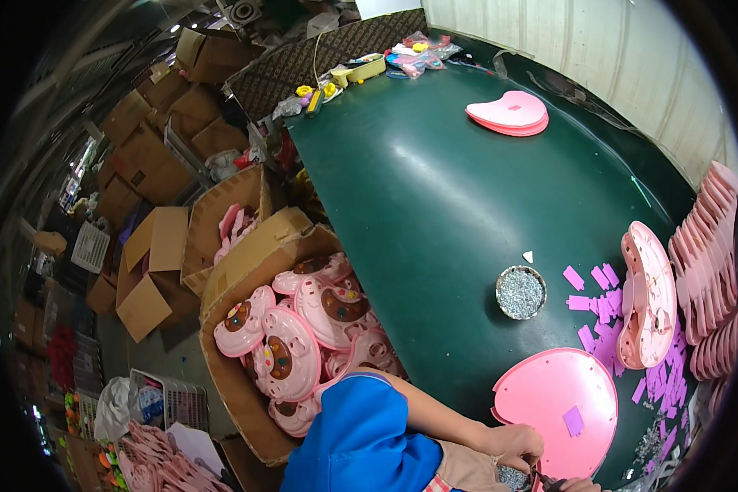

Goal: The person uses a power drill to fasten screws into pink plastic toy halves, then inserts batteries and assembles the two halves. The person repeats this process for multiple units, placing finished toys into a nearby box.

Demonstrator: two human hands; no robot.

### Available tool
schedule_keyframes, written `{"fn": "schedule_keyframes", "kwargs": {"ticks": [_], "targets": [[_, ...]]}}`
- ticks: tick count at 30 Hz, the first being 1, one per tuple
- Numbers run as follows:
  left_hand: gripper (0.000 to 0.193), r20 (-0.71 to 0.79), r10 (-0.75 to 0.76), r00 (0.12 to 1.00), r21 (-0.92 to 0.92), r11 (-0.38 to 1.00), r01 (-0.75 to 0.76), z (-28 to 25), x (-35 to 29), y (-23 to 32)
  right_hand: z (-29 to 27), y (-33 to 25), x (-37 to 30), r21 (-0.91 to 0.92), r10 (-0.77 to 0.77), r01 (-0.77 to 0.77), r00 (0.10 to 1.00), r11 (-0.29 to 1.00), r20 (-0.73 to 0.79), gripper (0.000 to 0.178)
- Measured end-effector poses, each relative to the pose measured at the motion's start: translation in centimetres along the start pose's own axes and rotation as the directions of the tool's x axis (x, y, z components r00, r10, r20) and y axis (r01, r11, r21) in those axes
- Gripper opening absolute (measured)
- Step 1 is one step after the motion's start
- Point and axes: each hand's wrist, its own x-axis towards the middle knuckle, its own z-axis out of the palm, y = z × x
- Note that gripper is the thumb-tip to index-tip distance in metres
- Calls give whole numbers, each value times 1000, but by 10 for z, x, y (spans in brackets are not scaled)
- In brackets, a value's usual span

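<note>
My left hand point(520, 444) is closed at the near edge of a pink heart-shaped plastic panel point(562, 385), its fingertips pinched by a thin dark tool point(547, 479). What those fingers hold is too small to make out. At the lower rim my right hand point(580, 485) shows only in part, curled beside the same tool; most of its fingers are cut off. A purple rectangular piece point(573, 421) lies on the panel. Below my left wrist, small grey metal bits point(512, 477) fill something mostly hidden.
A round bowl of small metal parts point(521, 293) stands on the green table point(402, 213). To the right lie purple pieces point(603, 306), a curved pink shell point(649, 295) and stacked pink parts point(705, 254). Pink panels point(512, 113) sit farther off. At left, a carton point(221, 361) holds pink mouldings.
</note>
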Motion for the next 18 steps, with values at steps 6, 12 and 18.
{"fn": "schedule_keyframes", "kwargs": {"ticks": [6, 12, 18], "targets": [[21, -9, -35, 999, -25, 999, 35, 5, 0, 12, -2, -10, -10, 28, -39, 42, 995, 999, -96, 39], [17, -18, 52, 998, 293, 955, -45, 16, 6, 21, -4, -21, -12, -135, -103, 82, 982, 987, -157, 44], [10, 191, -78, 979, 456, 890, -18, -29, 17, 50, -36, -4, 2, -290, 68, -97, 992, 952, -108, 59]]}}
